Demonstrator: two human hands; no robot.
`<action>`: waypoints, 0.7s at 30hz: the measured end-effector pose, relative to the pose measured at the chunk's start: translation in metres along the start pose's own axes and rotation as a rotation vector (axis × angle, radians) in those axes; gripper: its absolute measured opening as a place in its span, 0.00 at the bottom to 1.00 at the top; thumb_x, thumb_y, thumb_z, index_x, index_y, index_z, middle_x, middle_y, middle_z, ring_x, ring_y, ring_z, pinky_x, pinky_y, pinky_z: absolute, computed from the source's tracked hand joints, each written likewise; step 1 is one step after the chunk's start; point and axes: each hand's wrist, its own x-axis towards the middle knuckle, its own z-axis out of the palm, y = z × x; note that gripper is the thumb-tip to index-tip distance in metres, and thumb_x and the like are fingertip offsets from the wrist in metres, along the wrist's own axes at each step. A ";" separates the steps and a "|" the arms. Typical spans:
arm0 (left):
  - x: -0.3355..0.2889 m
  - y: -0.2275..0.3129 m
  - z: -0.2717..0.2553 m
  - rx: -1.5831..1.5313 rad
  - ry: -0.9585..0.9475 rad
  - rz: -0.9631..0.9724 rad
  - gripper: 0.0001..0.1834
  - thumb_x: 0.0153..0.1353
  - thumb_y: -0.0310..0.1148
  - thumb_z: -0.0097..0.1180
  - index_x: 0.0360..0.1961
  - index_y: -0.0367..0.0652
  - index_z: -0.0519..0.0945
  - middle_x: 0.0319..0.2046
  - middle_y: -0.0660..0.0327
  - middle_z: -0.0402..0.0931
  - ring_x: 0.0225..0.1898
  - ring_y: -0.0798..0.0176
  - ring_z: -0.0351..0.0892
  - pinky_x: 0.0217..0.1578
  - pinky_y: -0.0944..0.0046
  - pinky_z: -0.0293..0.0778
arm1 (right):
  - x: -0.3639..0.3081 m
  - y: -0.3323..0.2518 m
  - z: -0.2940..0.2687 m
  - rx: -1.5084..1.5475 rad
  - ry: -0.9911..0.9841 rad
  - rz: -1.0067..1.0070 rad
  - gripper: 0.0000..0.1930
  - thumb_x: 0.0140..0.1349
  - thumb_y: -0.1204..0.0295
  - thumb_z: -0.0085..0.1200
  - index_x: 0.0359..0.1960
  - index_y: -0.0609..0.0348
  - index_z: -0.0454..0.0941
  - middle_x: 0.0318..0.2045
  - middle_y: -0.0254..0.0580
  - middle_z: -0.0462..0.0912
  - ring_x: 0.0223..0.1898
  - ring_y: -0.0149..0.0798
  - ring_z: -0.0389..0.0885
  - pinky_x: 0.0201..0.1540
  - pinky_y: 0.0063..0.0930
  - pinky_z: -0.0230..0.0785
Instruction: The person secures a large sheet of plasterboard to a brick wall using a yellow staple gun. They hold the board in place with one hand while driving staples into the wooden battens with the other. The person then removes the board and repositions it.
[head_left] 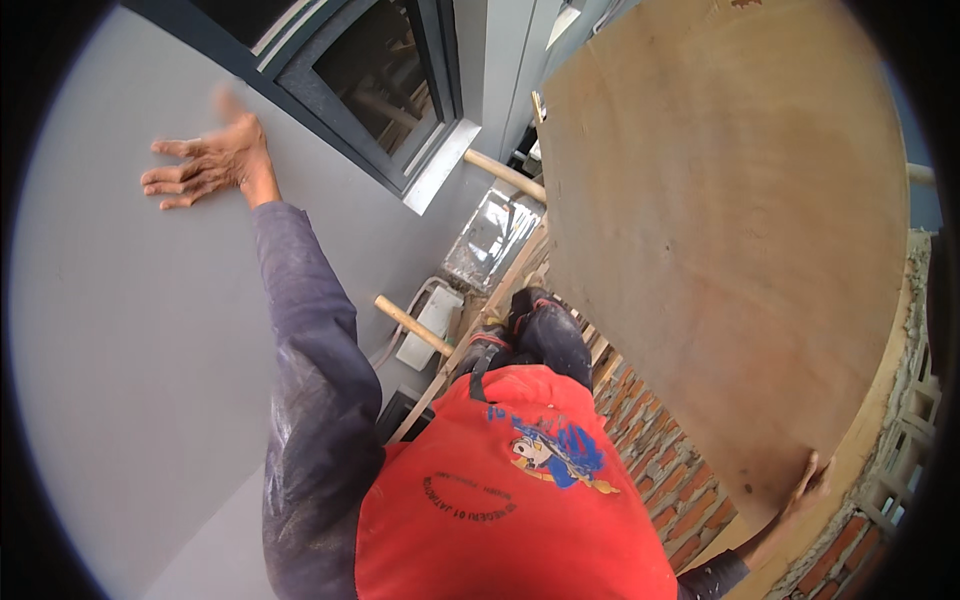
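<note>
My left hand (205, 168) is stretched out against the grey wall (130, 330), its fingers spread and nothing in it. The thumb tip is blurred. At the lower right my right hand (808, 490) grips the edge of a large brown plywood sheet (720, 230). Part of that hand's grip is hidden behind the board's edge. The sheet stands tilted on my right side and fills most of that half of the view.
My feet are on a narrow wooden scaffold (500, 290) with round poles (505, 175) crossing to the wall. A dark-framed window (375, 90) is at upper left. Below lie a white box-shaped unit (430, 325) and a shiny panel (492, 240). A brick wall (665, 465) stands at right.
</note>
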 end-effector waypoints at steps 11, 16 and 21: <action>-0.006 0.012 -0.007 0.149 0.334 0.096 0.48 0.60 0.67 0.32 0.67 0.37 0.47 0.62 0.33 0.42 0.66 0.32 0.38 0.58 0.28 0.41 | -0.012 -0.003 0.017 -0.529 0.264 0.101 0.19 0.65 0.59 0.49 0.44 0.65 0.76 0.23 0.48 0.80 0.23 0.42 0.76 0.26 0.31 0.69; -0.010 0.001 -0.008 0.187 0.292 0.090 0.47 0.60 0.66 0.34 0.66 0.37 0.48 0.62 0.33 0.43 0.66 0.33 0.39 0.58 0.29 0.42 | -0.015 -0.040 0.032 -0.476 0.427 0.106 0.15 0.66 0.65 0.49 0.38 0.68 0.77 0.25 0.46 0.80 0.25 0.39 0.75 0.30 0.30 0.69; -0.010 -0.005 -0.010 0.202 0.292 0.076 0.45 0.60 0.64 0.36 0.65 0.36 0.49 0.61 0.34 0.44 0.66 0.33 0.40 0.58 0.30 0.42 | -0.024 -0.016 0.030 -0.490 0.485 -0.040 0.16 0.66 0.63 0.49 0.39 0.66 0.78 0.20 0.40 0.79 0.18 0.40 0.74 0.21 0.30 0.67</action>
